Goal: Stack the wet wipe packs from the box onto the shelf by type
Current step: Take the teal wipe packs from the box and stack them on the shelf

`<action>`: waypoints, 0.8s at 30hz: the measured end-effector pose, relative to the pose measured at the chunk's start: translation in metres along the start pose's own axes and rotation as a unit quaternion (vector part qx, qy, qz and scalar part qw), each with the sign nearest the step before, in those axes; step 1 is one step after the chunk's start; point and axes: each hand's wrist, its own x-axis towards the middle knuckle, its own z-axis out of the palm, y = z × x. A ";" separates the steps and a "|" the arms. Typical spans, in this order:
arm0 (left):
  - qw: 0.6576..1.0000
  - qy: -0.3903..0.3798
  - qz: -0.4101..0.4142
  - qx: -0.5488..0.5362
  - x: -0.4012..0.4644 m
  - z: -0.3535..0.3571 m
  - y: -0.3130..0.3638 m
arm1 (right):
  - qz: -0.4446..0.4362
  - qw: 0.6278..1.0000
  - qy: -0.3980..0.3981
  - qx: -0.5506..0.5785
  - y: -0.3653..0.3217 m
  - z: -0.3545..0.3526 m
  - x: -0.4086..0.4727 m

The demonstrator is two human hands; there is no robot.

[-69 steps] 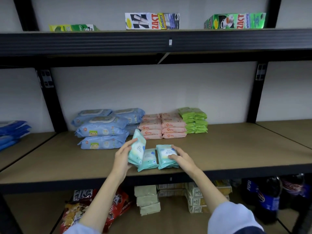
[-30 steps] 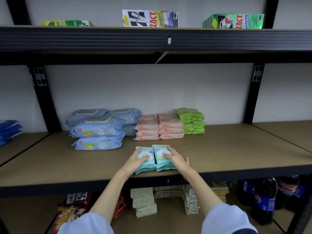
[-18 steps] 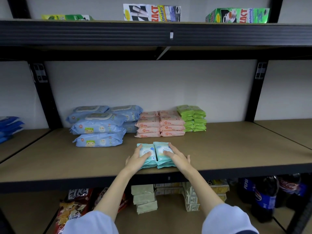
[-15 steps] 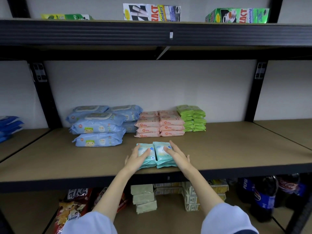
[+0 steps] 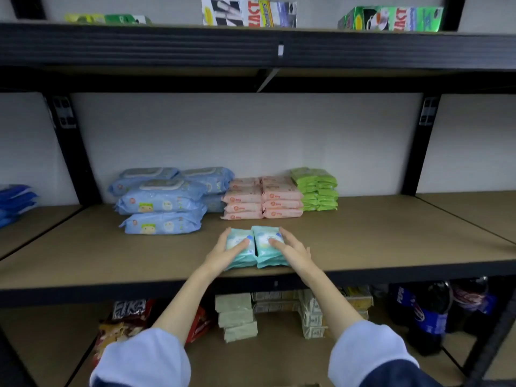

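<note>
Hands, left hand [image 5: 223, 254] and right hand [image 5: 293, 251], lie mostly flat, fingers loosely draped on soft, light-looking teal packs [image 5: 255, 247] near shelf [image 5: 391, 247] front edge; probably squeeze outer sides.

Matt brown fibreboard shelf deck [image 5: 377, 241]: smooth, unvarnished. Black painted metal shelf frame [image 5: 279, 48]: ribbed, dull sheen. Two teal soft plastic-film wet wipe packs [image 5: 255, 247]: glossy, wrinkled. Pale blue cloth sleeves [image 5: 145, 356]: matt.

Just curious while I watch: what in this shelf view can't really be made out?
- Head view: print on the teal packs is blurred, partly under the left hand and right hand.
- Source box: outside the frame.
- Dark blue packs: cut by left edge.
- Top-shelf cartons: cropped above.
</note>
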 end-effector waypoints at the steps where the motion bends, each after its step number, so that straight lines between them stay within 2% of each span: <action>1: 1.000 0.005 0.019 -0.012 -0.005 0.000 0.003 | -0.013 0.999 0.015 0.030 0.002 0.000 -0.003; 3: 0.997 0.031 0.067 0.001 -0.020 -0.002 0.003 | -0.048 0.996 0.052 0.056 0.005 -0.002 -0.018; 5: 0.986 0.072 0.130 0.075 -0.048 -0.005 -0.001 | -0.104 0.989 0.108 0.002 0.015 -0.003 -0.043; 8: 0.949 0.124 0.225 0.182 -0.096 0.000 -0.023 | -0.175 0.965 0.184 -0.068 0.042 0.002 -0.086; 11: 0.935 0.094 0.233 0.249 -0.132 0.015 -0.060 | -0.155 0.969 0.171 -0.084 0.079 0.023 -0.118; 13: 0.944 0.050 0.185 0.267 -0.143 0.028 -0.097 | -0.116 0.980 0.125 -0.101 0.106 0.039 -0.134; 17: 0.956 -0.018 0.043 0.288 -0.163 0.052 -0.180 | 0.025 0.989 0.013 -0.148 0.171 0.071 -0.163; 21: 0.950 -0.090 -0.108 0.278 -0.194 0.065 -0.259 | 0.166 0.973 -0.050 -0.156 0.239 0.101 -0.195; 24: 0.931 -0.125 -0.220 0.262 -0.216 0.072 -0.308 | 0.292 0.939 -0.112 -0.141 0.283 0.118 -0.223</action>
